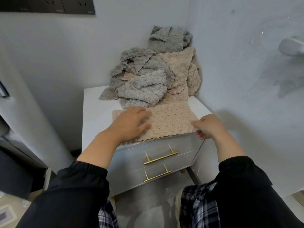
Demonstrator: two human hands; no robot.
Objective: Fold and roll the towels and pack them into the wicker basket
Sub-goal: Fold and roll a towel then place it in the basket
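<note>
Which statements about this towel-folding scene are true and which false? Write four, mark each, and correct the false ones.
1. The left hand rests on the beige towel. True.
2. The right hand pinches that towel's near right corner. True.
3. The towel pile is all grey. False: grey and beige towels are mixed.
4. The nightstand has black drawer handles. False: they are gold.

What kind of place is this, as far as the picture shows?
Probably a home, perhaps a bedroom corner: a small white bedside cabinet with two drawers and gold handles stands in the corner, wall sockets sit above, and loose towels lie heaped on it.
</note>
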